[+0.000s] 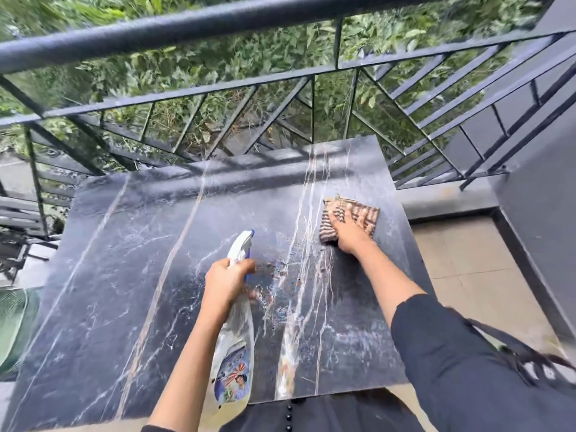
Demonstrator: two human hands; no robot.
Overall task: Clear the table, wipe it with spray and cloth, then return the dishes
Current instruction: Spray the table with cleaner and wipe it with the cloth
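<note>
A dark metal railing (187, 26) with slanted bars spans the top of the frame, and green foliage (280, 51) fills the gaps behind it. Below it, the black marble table (124, 260) takes up the centre and lower left. Its far edge sits close against the railing, and wet streaks show on its middle. A grey wall (536, 213) closes the right edge, with pale floor tiles (467, 260) between it and the table. A green woven object (15, 322) pokes in at the left edge, partly cut off.

In the lower centre, the spray bottle (233, 338) is tilted over the table with its nozzle pointing up-frame. The left hand (229, 280) has its fingers curled round the bottle's neck. Right of centre, the right hand (350, 235), reaching from a dark sleeve (452, 353), presses spread, fairly straight fingers flat on the striped cloth (372, 218). The cloth lies on the tabletop near its right edge.
</note>
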